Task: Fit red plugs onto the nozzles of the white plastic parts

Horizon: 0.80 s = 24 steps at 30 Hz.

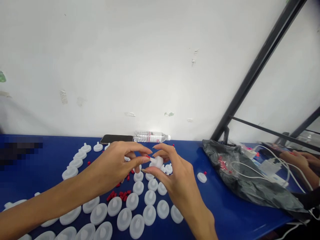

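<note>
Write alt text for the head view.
The left hand pinches a small red cap at the tip of a white disc held in the right hand. A blue table holds more white discs and loose red caps, with a phone and clear bottle lying by the wall.

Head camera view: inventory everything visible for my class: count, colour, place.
Wall: one, white, behind
Table: one, blue, below wall
Stemmed discs: dozens, white, across table
Caps: many, red, among discs
Smartphone: one, black, by wall
Water bottle: one, clear, lying beside smartphone
Plastic bag: one, dark grey, table's right
Clear packet: one, red contents, on plastic bag
Cables: several, white, over plastic bag
Adapter-like block: one, white, beside cables
Frame: one, black, right
Tape scraps: several, pale, on wall
Co-worker's hands: unclear count, bare, right
Blurred patch: one, dark, left edge
Left hand: one, bare, pinching red cap
Right hand: one, bare, holding disc
</note>
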Available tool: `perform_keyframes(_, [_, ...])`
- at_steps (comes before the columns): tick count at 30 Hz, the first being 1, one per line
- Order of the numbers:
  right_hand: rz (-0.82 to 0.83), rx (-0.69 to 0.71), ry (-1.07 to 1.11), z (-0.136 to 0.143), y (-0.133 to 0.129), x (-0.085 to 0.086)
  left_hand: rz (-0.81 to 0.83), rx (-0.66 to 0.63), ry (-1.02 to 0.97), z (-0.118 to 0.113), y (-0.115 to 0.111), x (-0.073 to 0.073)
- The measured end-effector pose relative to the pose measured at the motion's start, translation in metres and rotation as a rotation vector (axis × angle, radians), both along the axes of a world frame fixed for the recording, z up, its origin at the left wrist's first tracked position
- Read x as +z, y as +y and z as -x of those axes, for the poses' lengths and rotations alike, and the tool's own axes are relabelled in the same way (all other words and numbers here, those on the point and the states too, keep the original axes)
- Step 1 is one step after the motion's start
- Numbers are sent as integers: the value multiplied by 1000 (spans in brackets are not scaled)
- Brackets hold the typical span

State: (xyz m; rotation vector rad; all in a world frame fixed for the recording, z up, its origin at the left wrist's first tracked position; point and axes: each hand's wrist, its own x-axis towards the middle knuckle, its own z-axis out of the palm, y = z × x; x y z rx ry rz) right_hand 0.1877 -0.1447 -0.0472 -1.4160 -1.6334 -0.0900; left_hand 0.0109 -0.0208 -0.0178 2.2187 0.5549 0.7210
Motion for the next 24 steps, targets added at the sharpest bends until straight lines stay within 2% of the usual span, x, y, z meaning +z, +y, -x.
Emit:
perform_keyframes(5, [-189,-51,-50,2,-1,5,-142,-18,25,-2,-4,0])
perform_keyframes(9, [-205,7,9,0,-2,10,13,-10,68,-2,-6,2])
perform_keyframes(11, [-173,39,23,-2,-3,11,5,-8,57,-1,-5,2])
perform_keyframes(15, [-158,89,15,-6,-4,11,-300,-92,-20,2,-3,1])
perform_keyframes(18, [-200,94,22,-3,-6,12,-486,-101,-47,4,-3,1])
perform_keyframes(24, [-221,135,11,4,-8,14,-680,-107,-50,8,-3,-2])
